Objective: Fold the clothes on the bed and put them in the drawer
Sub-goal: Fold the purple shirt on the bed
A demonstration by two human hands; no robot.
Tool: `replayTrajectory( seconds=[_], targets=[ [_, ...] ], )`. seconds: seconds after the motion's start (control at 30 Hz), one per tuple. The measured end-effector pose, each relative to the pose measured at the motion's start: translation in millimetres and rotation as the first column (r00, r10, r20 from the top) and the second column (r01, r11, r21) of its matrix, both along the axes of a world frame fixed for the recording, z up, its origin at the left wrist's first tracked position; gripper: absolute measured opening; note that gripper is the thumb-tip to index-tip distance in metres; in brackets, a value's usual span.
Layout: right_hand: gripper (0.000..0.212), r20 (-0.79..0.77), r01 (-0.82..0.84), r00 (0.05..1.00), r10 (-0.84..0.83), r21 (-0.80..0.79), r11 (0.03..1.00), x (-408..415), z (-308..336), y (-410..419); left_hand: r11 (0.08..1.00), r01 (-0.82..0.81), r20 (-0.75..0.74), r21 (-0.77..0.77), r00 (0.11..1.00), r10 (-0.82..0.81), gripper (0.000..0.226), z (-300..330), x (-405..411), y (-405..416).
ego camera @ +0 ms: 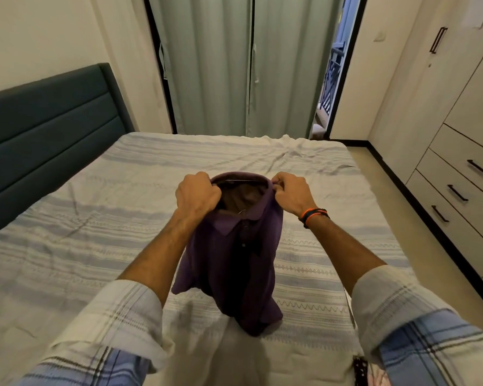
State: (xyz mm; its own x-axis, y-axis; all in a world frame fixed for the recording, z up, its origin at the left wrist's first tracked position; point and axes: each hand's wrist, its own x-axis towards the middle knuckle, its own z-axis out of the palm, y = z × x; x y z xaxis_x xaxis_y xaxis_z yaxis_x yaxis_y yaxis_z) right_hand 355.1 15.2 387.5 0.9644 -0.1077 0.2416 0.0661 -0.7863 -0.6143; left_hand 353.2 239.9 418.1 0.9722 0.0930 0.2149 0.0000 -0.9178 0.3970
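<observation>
Striped blue-and-white bedsheet [101, 224] lies wide and bare around both hands, left hand [197, 194] and right hand [292, 194] gripping a purple collared polo shirt [234, 263] above it; cream drawer fronts [457, 190] line the right edge.

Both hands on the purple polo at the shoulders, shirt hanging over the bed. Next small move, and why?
Probably lower the purple polo flat onto the bed. The left hand and right hand grip it near the collar, it hangs unfolded, hem just meeting the sheet.
</observation>
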Motion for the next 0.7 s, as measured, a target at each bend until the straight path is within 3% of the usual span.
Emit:
replayTrajectory(
  seconds=[0.13,0.2,0.3,0.43,0.6,0.7],
  targets=[
    [0.017,-0.054,-0.022,0.998,0.041,0.310,0.950,4.3,-3.9,-4.9,0.982,-0.043,-0.177,-0.183,0.984,0.010,0.037,5.7,9.7,4.4],
    [0.019,-0.036,-0.038,0.998,0.057,0.394,0.919,6.0,-2.7,-9.7,0.955,-0.011,-0.276,-0.296,0.958,-0.074,0.047,5.6,17.6,13.3],
    [0.019,0.018,-0.055,0.998,0.052,0.384,0.922,6.8,3.3,-19.5,0.891,0.119,-0.346,-0.439,0.892,-0.290,0.058,0.8,19.6,27.7],
    [0.011,0.087,-0.050,0.996,0.021,0.350,0.935,7.9,8.2,-29.9,0.787,0.256,-0.359,-0.562,0.781,-0.511,0.040,-17.6,11.8,41.8],
    [0.009,0.085,-0.066,0.996,0.038,0.361,0.930,6.4,6.5,-23.9,0.772,0.314,-0.401,-0.552,0.712,-0.576,0.022,-40.7,3.3,30.2],
    [0.012,0.074,-0.068,0.996,0.040,0.409,0.910,4.7,7.3,-21.3,0.750,0.331,-0.461,-0.573,0.627,-0.629,0.042,-66.0,-1.8,27.1]
  ],
)
